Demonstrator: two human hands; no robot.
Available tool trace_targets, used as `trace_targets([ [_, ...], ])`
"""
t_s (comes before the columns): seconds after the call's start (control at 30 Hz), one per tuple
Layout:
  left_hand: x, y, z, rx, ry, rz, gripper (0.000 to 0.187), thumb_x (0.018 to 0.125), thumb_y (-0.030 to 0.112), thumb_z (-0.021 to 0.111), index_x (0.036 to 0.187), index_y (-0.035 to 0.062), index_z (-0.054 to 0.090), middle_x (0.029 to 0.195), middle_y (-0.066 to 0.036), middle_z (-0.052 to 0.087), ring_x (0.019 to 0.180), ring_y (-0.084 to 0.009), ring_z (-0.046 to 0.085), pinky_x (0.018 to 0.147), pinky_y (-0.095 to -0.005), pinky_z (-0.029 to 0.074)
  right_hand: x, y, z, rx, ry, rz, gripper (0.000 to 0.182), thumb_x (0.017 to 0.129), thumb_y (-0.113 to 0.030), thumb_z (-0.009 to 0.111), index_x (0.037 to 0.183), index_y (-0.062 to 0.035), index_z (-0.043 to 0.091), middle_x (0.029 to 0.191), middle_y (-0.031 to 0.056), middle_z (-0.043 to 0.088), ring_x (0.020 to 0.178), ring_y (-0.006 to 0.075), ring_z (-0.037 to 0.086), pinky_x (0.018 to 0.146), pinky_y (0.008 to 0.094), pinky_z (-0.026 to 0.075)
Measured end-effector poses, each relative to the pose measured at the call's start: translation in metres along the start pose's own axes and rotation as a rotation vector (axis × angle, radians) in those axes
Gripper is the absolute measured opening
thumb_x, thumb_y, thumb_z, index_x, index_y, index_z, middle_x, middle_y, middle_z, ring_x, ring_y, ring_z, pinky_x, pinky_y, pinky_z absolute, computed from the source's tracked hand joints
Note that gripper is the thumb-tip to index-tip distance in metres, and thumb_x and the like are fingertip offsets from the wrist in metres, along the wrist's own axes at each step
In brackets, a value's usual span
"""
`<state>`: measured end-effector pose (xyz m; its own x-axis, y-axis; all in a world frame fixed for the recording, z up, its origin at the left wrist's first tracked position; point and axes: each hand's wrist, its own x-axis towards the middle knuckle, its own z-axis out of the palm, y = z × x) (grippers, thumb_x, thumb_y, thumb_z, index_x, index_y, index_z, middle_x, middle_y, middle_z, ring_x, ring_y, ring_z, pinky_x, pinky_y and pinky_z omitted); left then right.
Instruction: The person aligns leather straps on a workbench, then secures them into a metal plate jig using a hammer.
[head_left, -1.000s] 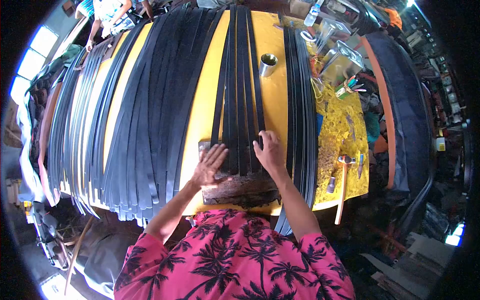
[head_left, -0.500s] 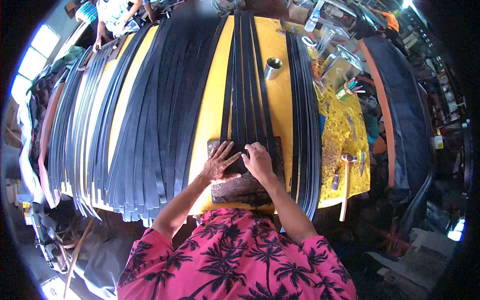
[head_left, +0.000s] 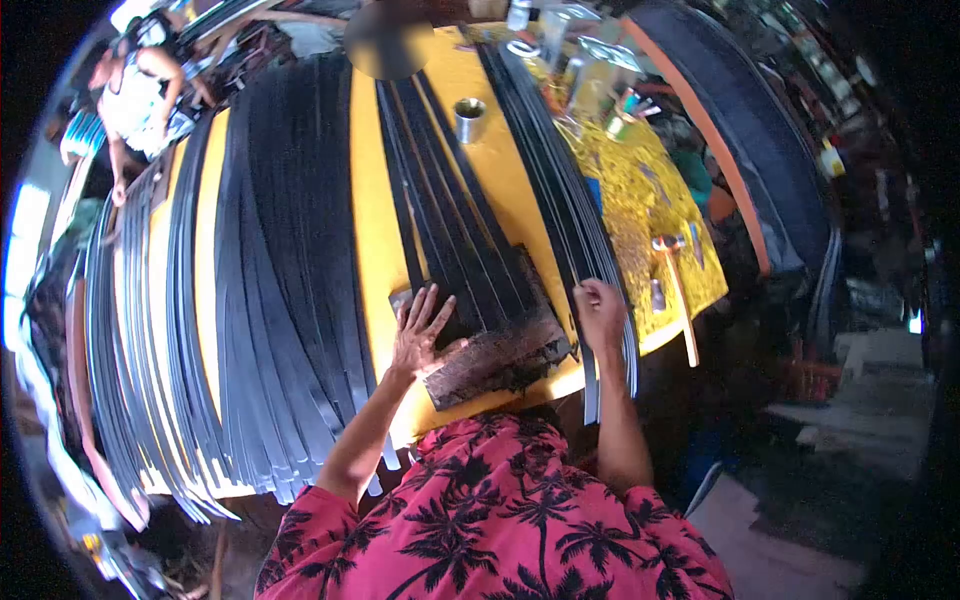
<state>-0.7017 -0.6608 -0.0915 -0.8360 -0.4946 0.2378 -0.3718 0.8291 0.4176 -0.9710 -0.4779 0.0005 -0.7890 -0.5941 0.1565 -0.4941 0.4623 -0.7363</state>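
The left hand lies flat with its fingers spread apart, pressing on the near left part of a dark wooden board and the edge of the black strips laid across it. These strips run from the board toward the far side of the yellow table, narrow gaps between them. The right hand is over the near end of the right-hand strip bundle, its fingers curled in; whether they grip a strip cannot be told.

A metal cup stands between the middle strips and that bundle. A hammer lies at the table's right, its handle past the near edge, beside a small dark cylinder. A broad spread of black strips covers the table left of the board. At far left, a co-worker's hand is near more strips.
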Motion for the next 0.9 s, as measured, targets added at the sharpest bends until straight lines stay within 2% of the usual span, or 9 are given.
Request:
trace_targets([
  [0.17,-0.030,0.005,-0.030,-0.076,-0.019,-0.147,0.094,0.076,0.055,0.071,0.149,0.0119,0.032,0.156,-0.019,0.024,0.144,-0.0358,0.023,0.114,-0.0585,0.016,-0.045,0.065,-0.059,0.023,0.221,0.292,0.026,0.089,-0.022,0.067,0.103,-0.0008,0.067,0.097,0.0129,0.067,0.083,0.0222,0.067,0.073,0.0333,0.054],
  [0.37,-0.087,-0.003,-0.056,0.083,0.107,-0.318,0.081,0.085,0.039,0.067,0.147,0.0018,0.031,0.150,-0.022,0.033,0.140,-0.0374,0.031,0.112,-0.0546,0.025,-0.051,0.119,-0.091,-0.194,0.292,0.395,0.020,0.084,-0.016,0.070,0.099,-0.0019,0.068,0.094,0.0114,0.071,0.084,0.0220,0.070,0.073,0.0342,0.054],
  [0.4,-0.088,-0.004,-0.057,0.083,0.171,-0.271,0.078,0.086,0.037,0.066,0.146,0.0008,0.032,0.148,-0.023,0.036,0.137,-0.0386,0.034,0.111,-0.0534,0.027,-0.047,0.154,-0.083,-0.224,0.306,0.423,0.028,0.084,-0.026,0.070,0.105,-0.0069,0.068,0.101,0.0176,0.068,0.085,0.0317,0.069,0.074,0.0385,0.056],
  [0.47,-0.079,0.012,-0.047,-0.008,0.285,-0.279,0.073,0.087,0.034,0.065,0.144,-0.0012,0.034,0.144,-0.025,0.040,0.133,-0.0407,0.038,0.109,-0.0512,0.030,-0.023,0.169,-0.080,-0.177,0.208,0.571,0.038,0.083,-0.032,0.069,0.112,-0.0085,0.064,0.109,0.0174,0.065,0.102,0.0321,0.064,0.087,0.0435,0.051],
  [0.6,-0.028,0.086,-0.025,-0.182,0.372,-0.353,0.064,0.091,0.023,0.062,0.142,-0.0034,0.035,0.141,-0.027,0.043,0.130,-0.0433,0.042,0.109,-0.0481,0.033,0.025,0.198,-0.062,-0.240,0.238,0.109,0.046,0.082,-0.024,0.069,0.123,-0.0084,0.055,0.111,0.0216,0.060,0.107,0.0375,0.056,0.090,0.0475,0.046],
  [0.7,0.013,0.145,0.000,-0.279,0.306,-0.291,0.056,0.091,0.014,0.062,0.139,0.0001,0.039,0.134,-0.027,0.049,0.126,-0.0411,0.049,0.103,-0.0470,0.040,0.046,0.186,-0.064,-0.410,0.255,0.199,0.042,0.079,-0.023,0.071,0.115,-0.0086,0.054,0.110,0.0178,0.054,0.108,0.0360,0.051,0.088,0.0502,0.044],
  [0.73,0.020,0.160,0.012,-0.120,0.320,-0.199,0.049,0.090,0.012,0.064,0.133,-0.0005,0.045,0.127,-0.026,0.054,0.117,-0.0417,0.056,0.097,-0.0463,0.046,0.054,0.202,-0.059,-0.384,0.217,0.209,0.039,0.082,-0.019,0.067,0.115,-0.0082,0.049,0.119,0.0232,0.047,0.111,0.0424,0.049,0.088,0.0545,0.044],
  [0.83,0.045,0.206,0.032,-0.298,0.251,-0.092,0.035,0.088,0.011,0.066,0.120,-0.0020,0.057,0.109,-0.022,0.066,0.103,-0.0329,0.065,0.090,-0.0415,0.051,0.054,0.222,-0.058,-0.458,0.316,0.179,0.040,0.081,-0.012,0.064,0.118,-0.0027,0.053,0.116,0.0206,0.053,0.108,0.0397,0.050,0.085,0.0520,0.045],
  [0.9,0.057,0.233,0.035,-0.503,0.082,-0.304,0.031,0.090,0.012,0.064,0.115,-0.0048,0.060,0.105,-0.019,0.069,0.099,-0.0268,0.067,0.084,-0.0364,0.052,0.056,0.236,-0.064,-0.418,0.323,0.059,0.034,0.082,-0.010,0.064,0.115,-0.0040,0.056,0.104,0.0207,0.057,0.099,0.0392,0.055,0.083,0.0514,0.045],
])
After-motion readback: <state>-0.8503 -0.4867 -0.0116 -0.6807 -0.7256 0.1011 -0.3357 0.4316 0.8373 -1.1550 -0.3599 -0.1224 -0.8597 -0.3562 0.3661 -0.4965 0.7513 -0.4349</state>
